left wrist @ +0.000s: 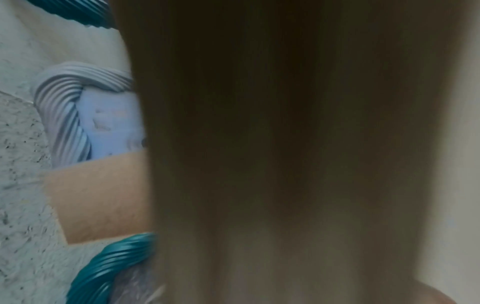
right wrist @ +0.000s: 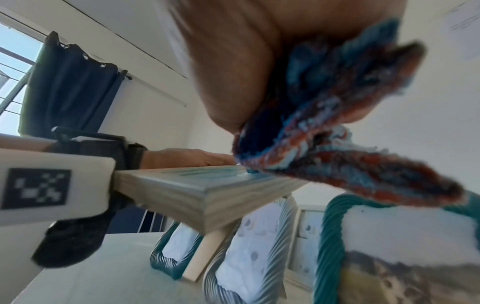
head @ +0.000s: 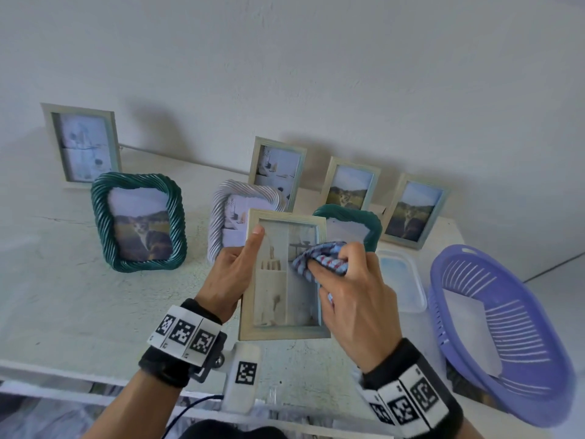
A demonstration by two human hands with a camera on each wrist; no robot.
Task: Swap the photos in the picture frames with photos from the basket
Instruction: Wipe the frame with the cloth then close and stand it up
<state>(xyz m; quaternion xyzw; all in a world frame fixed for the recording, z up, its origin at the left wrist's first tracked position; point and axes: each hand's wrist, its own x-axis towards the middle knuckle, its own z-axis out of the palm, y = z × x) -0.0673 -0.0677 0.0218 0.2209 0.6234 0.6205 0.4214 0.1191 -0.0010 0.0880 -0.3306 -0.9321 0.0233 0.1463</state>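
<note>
My left hand (head: 235,270) grips a pale wooden picture frame (head: 281,334) by its left edge, thumb lying on the front rim, and holds it above the table. The frame carries a faded interior photo. My right hand (head: 345,280) clutches a bunched blue, white and red cloth (head: 319,258) and presses it against the glass at the upper right. In the right wrist view the cloth (right wrist: 337,144) hangs over the frame's edge (right wrist: 207,193). The left wrist view is mostly filled by the dark back of the frame (left wrist: 298,154).
Several framed photos stand on the white table (head: 79,296): a green rope frame (head: 139,223), a white rope frame (head: 221,213), another green one (head: 370,223) and pale wooden ones by the wall. At right sit a purple basket (head: 500,337) holding paper and a clear lidded box (head: 402,280).
</note>
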